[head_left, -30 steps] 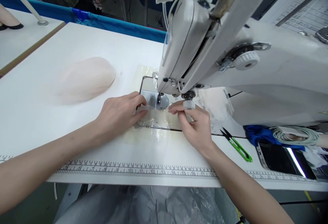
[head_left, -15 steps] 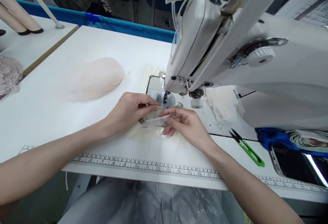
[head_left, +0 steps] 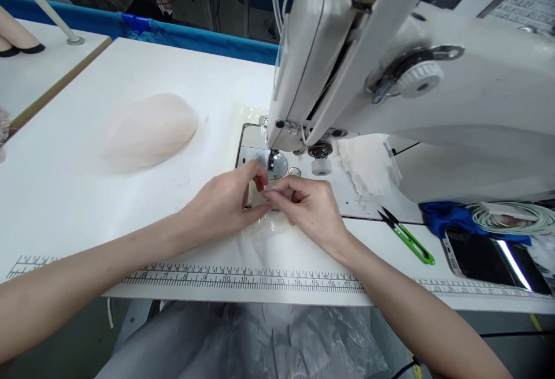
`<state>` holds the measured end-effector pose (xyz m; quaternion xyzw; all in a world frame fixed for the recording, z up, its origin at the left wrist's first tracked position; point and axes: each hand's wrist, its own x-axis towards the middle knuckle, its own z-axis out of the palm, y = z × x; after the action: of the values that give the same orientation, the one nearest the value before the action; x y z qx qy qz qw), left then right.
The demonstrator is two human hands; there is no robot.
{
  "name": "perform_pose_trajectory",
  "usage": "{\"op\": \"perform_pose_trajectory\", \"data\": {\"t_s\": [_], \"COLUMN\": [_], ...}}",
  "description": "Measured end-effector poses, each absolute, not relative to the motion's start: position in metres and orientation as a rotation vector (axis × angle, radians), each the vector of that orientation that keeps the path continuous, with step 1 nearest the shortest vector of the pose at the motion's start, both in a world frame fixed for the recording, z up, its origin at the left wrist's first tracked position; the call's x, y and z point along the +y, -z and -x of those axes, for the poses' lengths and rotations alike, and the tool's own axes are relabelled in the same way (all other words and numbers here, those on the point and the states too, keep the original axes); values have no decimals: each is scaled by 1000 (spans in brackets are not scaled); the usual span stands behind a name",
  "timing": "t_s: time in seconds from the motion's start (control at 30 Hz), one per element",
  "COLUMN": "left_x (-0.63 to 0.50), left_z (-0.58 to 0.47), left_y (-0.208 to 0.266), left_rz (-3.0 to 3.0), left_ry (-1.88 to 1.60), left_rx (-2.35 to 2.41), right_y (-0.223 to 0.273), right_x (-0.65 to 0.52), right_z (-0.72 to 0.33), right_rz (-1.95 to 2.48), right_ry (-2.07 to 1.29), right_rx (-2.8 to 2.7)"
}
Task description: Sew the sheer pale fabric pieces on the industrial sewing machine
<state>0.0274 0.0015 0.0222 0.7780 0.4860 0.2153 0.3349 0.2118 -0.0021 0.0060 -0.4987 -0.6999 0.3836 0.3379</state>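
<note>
Just in front of the needle plate (head_left: 254, 153) of a white sewing machine (head_left: 303, 61), my two hands meet at the fingertips. The fingers of my left hand (head_left: 225, 200) are bent, with a gap between thumb and forefinger; I see nothing held in it. Thumb and forefinger of my right hand (head_left: 310, 208) are pinched together beside the left fingertips. What they pinch is mostly hidden and too small to name. Clear plastic film (head_left: 269, 226) lies on the table below the hands. A sheer pale pink fabric piece (head_left: 158, 127) lies to the left.
Green-handled thread snips (head_left: 407, 237) lie right of my right hand, with a phone (head_left: 489, 260) and a coiled pale cord (head_left: 511, 217) beyond. Pale cloth pieces (head_left: 368, 162) sit under the machine arm. A printed ruler (head_left: 247, 281) runs along the table's front edge.
The whitish translucent strip seen at my right hand no longer shows. My left thumb and forefinger have parted, and my right fingertips have moved in against the left hand. The view has shifted slightly.
</note>
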Motion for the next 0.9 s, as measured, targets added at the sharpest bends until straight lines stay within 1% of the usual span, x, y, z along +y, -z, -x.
{"op": "perform_pose_trajectory", "data": {"t_s": [0.23,0.37,0.67,0.9], "left_x": [16,18,5,5], "left_z": [-14,-13,-18,-18], "left_y": [-20,-20,-19,-14], "left_rz": [-1632,-1541,-2175,-2303], "left_ry": [-575,-587,-733,-703], "left_rx": [1162,1091,1195,1104], "right_y": [-5,-3,-2,2], "right_x": [-2,-2,-8,-8], "right_z": [-216,-218,-218,-221], "right_rz": [1286,1244,1101,1052], "right_ry": [-979,-900,-554,-457], "right_rx": [-1848,-1898,-2050,-2110]}}
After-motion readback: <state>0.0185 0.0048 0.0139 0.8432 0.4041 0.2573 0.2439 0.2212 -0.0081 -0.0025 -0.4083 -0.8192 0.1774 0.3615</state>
